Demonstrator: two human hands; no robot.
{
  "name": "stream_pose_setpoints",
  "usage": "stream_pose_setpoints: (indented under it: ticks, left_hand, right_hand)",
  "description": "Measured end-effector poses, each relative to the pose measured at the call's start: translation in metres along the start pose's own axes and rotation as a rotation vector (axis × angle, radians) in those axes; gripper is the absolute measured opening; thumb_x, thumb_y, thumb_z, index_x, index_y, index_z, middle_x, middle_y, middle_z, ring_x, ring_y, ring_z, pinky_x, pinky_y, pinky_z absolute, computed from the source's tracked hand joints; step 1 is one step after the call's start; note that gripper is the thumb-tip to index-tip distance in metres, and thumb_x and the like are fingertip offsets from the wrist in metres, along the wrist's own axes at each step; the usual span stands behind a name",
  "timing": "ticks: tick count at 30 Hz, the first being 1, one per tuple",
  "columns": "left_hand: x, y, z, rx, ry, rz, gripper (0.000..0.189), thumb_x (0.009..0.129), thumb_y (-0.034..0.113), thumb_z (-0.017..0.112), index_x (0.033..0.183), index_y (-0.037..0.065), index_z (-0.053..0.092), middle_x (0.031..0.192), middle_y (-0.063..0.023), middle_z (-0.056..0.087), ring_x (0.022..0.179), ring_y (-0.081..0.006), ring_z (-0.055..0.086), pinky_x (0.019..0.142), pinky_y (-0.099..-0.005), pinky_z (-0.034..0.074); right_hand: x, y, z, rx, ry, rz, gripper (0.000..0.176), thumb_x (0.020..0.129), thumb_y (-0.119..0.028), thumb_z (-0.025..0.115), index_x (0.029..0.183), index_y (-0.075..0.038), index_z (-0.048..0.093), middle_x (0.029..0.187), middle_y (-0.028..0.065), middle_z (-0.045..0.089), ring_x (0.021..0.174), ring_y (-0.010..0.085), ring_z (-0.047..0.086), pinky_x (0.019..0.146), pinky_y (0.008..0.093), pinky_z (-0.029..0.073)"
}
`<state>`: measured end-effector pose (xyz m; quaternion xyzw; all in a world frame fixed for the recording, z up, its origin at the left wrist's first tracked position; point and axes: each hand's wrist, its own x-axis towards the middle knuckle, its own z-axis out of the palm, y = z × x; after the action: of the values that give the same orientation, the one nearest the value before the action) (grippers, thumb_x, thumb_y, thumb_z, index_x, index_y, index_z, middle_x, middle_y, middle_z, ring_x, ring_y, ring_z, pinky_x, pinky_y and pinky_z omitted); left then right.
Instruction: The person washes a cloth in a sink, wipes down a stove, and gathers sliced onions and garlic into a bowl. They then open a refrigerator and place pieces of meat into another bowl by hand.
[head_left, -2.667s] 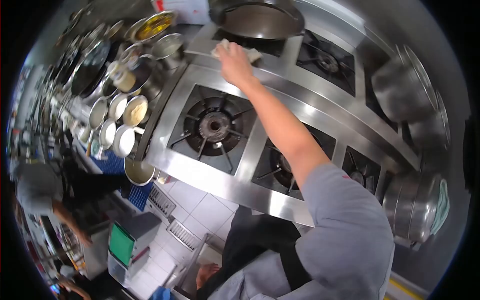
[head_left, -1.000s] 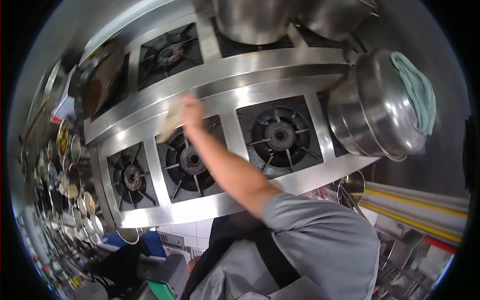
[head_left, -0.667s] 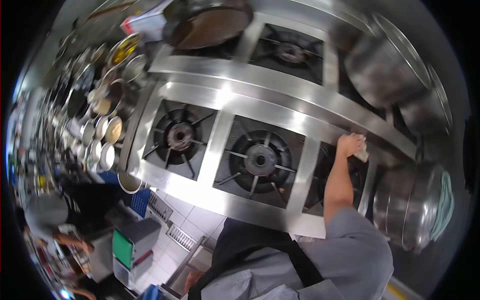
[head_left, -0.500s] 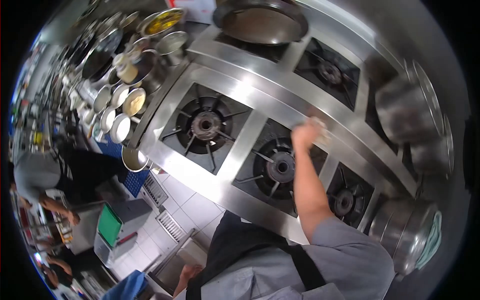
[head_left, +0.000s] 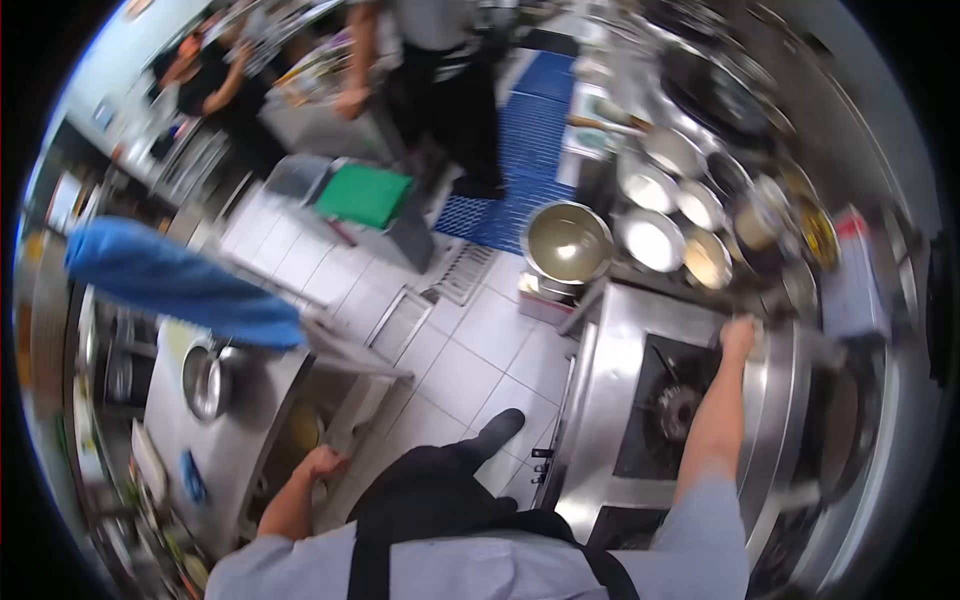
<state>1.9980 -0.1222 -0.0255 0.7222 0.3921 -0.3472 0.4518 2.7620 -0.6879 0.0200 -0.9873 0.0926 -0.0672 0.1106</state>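
Note:
My right hand point(head_left: 738, 337) is closed on a pale cloth point(head_left: 758, 338), mostly hidden by the fingers. It presses on the steel top of the stove point(head_left: 630, 325), at the far end beside a burner point(head_left: 678, 405). My right arm stretches out over that burner. My left hand point(head_left: 322, 463) hangs low beside the steel counter point(head_left: 240, 430), its fingers loosely curled, with nothing visible in them. A large pot point(head_left: 568, 243) holding cloudy liquid stands just past the stove's corner.
Several bowls point(head_left: 653, 240) of white and pale contents crowd beyond the stove. A blue towel point(head_left: 180, 285) hangs over a rail at left. A green lid point(head_left: 365, 194) tops a grey bin. A person point(head_left: 440, 90) stands on the blue mat point(head_left: 535, 140).
My view and body have turned left, toward the bowls and floor. My right hand, still with the cloth, has gone from beside the middle burner to the stove's bowl-side end.

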Motion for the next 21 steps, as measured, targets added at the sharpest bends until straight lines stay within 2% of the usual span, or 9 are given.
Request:
stream_pose_setpoints:
  ticks: [3,7,8,10,11,12,15,19,21]
  left_hand:
    - [0.009,-0.026,0.014,0.131,-0.214,-0.113,0.029,0.09,0.028,0.055,0.099,0.007,0.072,0.086,-0.0057,0.072,0.074,-0.0172,0.068,0.063,-0.0341,0.055]
    - [0.027,0.0,0.02,0.106,-0.309,-0.178,0.027,0.091,0.026,0.056,0.103,0.007,0.071,0.089,-0.0047,0.071,0.073,-0.0164,0.067,0.06,-0.0341,0.054]
    - [0.034,0.006,0.023,-0.143,-0.28,-0.05,0.028,0.092,0.026,0.055,0.104,0.006,0.07,0.09,-0.0051,0.071,0.074,-0.016,0.066,0.061,-0.0335,0.054]
    - [0.043,0.028,0.025,-0.372,-0.277,0.076,0.029,0.093,0.026,0.054,0.104,0.004,0.069,0.09,-0.0054,0.071,0.074,-0.0155,0.066,0.062,-0.0328,0.053]
    - [0.026,0.057,0.028,-0.465,-0.113,0.047,0.03,0.094,0.025,0.053,0.103,0.002,0.069,0.088,-0.0061,0.071,0.075,-0.0154,0.066,0.063,-0.0318,0.053]
    - [0.012,0.07,0.031,-0.573,0.064,0.008,0.031,0.094,0.025,0.052,0.103,0.001,0.069,0.087,-0.0068,0.071,0.075,-0.0153,0.065,0.064,-0.0308,0.052]
    - [-0.003,0.039,0.036,-0.442,0.127,0.077,0.032,0.094,0.025,0.051,0.103,0.0,0.069,0.085,-0.007,0.07,0.076,-0.0153,0.065,0.066,-0.0299,0.051]
    - [-0.054,-0.016,0.066,-0.338,0.242,0.016,0.035,0.092,0.027,0.051,0.097,-0.002,0.07,0.082,-0.0082,0.071,0.072,-0.0165,0.065,0.066,-0.0316,0.051]
    - [-0.086,-0.049,0.093,-0.213,0.329,0.007,0.036,0.089,0.03,0.053,0.09,0.0,0.071,0.078,-0.0107,0.071,0.069,-0.0194,0.067,0.067,-0.0349,0.052]
  right_hand:
    - [-0.063,-0.065,0.045,0.145,-0.068,-0.187,0.036,0.08,-0.011,0.057,0.113,0.0,0.063,0.112,0.0233,0.065,0.104,0.0406,0.062,0.092,0.0456,0.048]
    - [-0.184,-0.205,0.041,0.693,-0.418,-0.664,0.043,0.077,0.005,0.048,0.114,-0.004,0.068,0.112,0.0146,0.068,0.104,0.0261,0.064,0.092,0.0341,0.047]
    - [-0.198,-0.226,0.037,0.797,-0.726,-0.595,0.037,0.081,0.003,0.051,0.112,-0.005,0.069,0.109,0.0107,0.07,0.101,0.0212,0.063,0.089,0.0311,0.047]
    - [-0.246,-0.256,-0.016,0.882,-0.921,-0.669,0.029,0.086,-0.006,0.058,0.112,-0.008,0.07,0.105,0.0077,0.07,0.097,0.0161,0.062,0.088,0.0286,0.047]
    - [-0.265,-0.267,-0.035,0.779,-0.984,-0.611,0.032,0.083,-0.005,0.058,0.113,-0.01,0.07,0.107,0.0093,0.07,0.101,0.0187,0.062,0.091,0.0303,0.047]
    - [-0.273,-0.267,-0.051,0.749,-0.909,-0.689,0.033,0.083,-0.005,0.057,0.113,-0.01,0.069,0.11,0.0117,0.069,0.104,0.0225,0.063,0.093,0.031,0.046]
    - [-0.274,-0.25,-0.052,0.81,-0.521,-0.786,0.036,0.083,-0.005,0.058,0.118,-0.011,0.066,0.114,0.0159,0.067,0.108,0.0296,0.062,0.097,0.035,0.046]
    - [-0.215,-0.206,-0.078,0.615,-0.033,-0.604,0.039,0.077,-0.012,0.068,0.116,-0.007,0.062,0.115,0.0163,0.064,0.107,0.0316,0.061,0.092,0.039,0.047]
    - [-0.21,-0.187,-0.068,0.581,0.043,-0.52,0.044,0.08,-0.018,0.065,0.123,-0.012,0.059,0.118,0.0171,0.063,0.106,0.0355,0.061,0.093,0.0425,0.048]
